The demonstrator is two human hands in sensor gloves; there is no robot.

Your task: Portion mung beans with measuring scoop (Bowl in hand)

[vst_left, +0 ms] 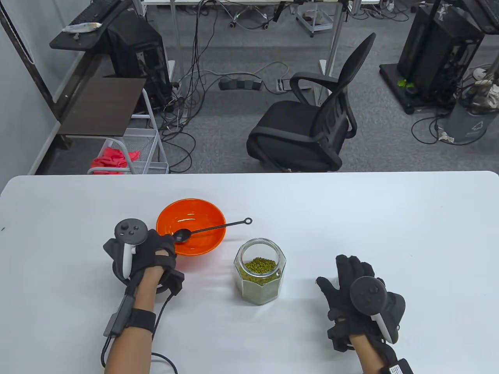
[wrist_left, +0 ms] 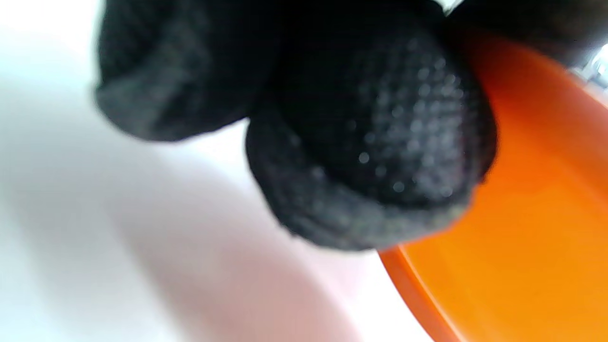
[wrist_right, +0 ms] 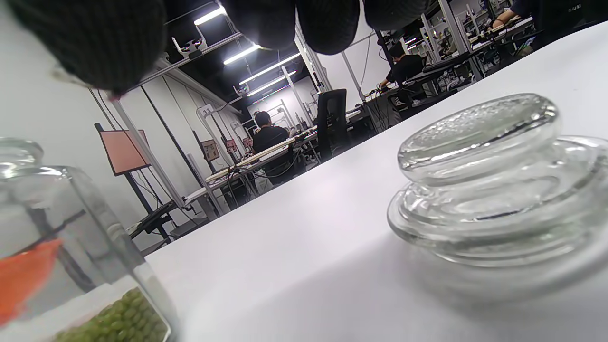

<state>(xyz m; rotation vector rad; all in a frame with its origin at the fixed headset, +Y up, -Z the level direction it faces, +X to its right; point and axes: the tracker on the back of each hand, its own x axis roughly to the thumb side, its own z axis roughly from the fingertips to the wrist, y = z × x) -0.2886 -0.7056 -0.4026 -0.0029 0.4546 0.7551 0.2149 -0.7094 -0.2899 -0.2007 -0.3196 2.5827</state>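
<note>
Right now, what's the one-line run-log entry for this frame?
left hand: grips orange plastic bowl rim | black measuring scoop: in bowl | glass jar of mung beans: open | right hand: over glass lid

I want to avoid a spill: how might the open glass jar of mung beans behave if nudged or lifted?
The jar is glass, so probably slick to a gloved hand and breakable. Its flat faceted sides should stop it rolling. The mung beans look to fill much of it, so it likely feels heavy and resists tipping, but with the lid off, a tilt could spill them.
</note>
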